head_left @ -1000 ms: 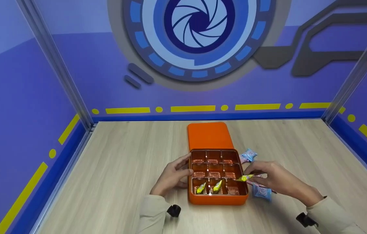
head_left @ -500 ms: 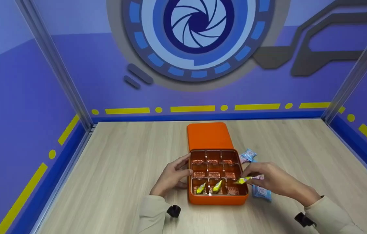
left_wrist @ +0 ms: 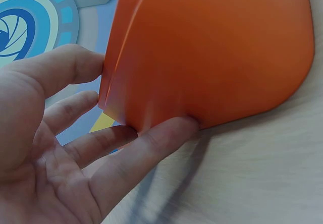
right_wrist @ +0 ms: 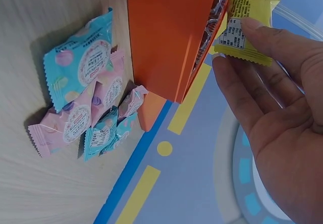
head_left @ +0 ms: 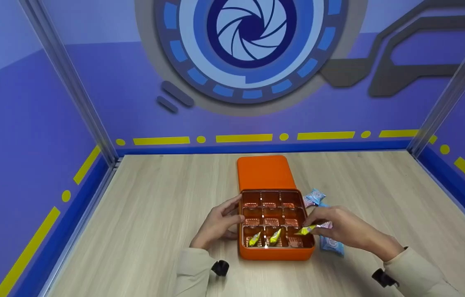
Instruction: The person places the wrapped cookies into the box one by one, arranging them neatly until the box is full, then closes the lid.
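Observation:
An orange box [head_left: 275,254] with a clear divided tray stands on the table. Yellow-wrapped candies lie in the front-left compartment [head_left: 254,239] and the front-middle one [head_left: 275,236]. My left hand [head_left: 216,225] touches the box's left side with extended fingertips, its thumb at the rim. My right hand [head_left: 344,225] pinches another yellow-wrapped candy [right_wrist: 247,27] between thumb and fingers, over the front-right compartment [head_left: 295,241]. Its printed label shows in the right wrist view. The middle and back rows of compartments hold nothing.
Behind the box lies an orange lid [head_left: 265,172]. Several blue candies [right_wrist: 81,62] and pink candies [right_wrist: 68,125] lie on the table right of the box, partly hidden by my right hand in the head view. Printed blue-purple panels [head_left: 92,82] wall in the table.
My right hand has shifted slightly left with the yellow-wrapped candy, bringing it further over the front-right compartment. The left hand and the box stay in place.

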`<state>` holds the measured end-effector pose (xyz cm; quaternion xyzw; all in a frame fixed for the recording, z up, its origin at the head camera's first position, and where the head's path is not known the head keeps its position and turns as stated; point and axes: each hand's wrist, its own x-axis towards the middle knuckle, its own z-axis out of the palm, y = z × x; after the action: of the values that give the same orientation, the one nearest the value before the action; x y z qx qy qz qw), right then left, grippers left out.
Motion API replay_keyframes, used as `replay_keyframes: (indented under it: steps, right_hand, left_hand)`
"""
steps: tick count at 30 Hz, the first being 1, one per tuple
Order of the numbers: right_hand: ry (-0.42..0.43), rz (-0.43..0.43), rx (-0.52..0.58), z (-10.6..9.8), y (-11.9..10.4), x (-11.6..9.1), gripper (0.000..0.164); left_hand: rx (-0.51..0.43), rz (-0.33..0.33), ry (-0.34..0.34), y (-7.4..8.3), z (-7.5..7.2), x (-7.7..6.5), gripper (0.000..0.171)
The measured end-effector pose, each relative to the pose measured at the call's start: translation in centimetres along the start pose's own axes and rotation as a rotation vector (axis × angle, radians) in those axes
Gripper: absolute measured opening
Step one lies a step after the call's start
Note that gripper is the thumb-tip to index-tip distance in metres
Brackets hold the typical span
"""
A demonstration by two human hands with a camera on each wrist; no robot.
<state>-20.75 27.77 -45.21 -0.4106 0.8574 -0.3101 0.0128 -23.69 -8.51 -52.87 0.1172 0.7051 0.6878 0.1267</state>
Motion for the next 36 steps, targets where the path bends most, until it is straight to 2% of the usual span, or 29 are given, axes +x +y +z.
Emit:
replay_keyframes:
  steps: [7, 24, 36]
  right_hand:
    - [-0.017, 0.02, -0.006, 0.05, -0.15, 0.1, 0.031]
    - [-0.077, -0.015, -0.02, 0.15, -0.28, 0.6, 0.026]
    - [-0.147, 0.059, -0.022, 0.25, -0.36, 0.86, 0.027]
  left_hand:
    - [-0.011, 0.004, -0.001, 0.03, -0.01, -0.04, 0.07]
    - [-0.044, -0.017, -0.006, 0.17, 0.02, -0.16, 0.069]
    - [-0.032, -0.008, 0.004, 0.01, 0.03, -0.15, 0.069]
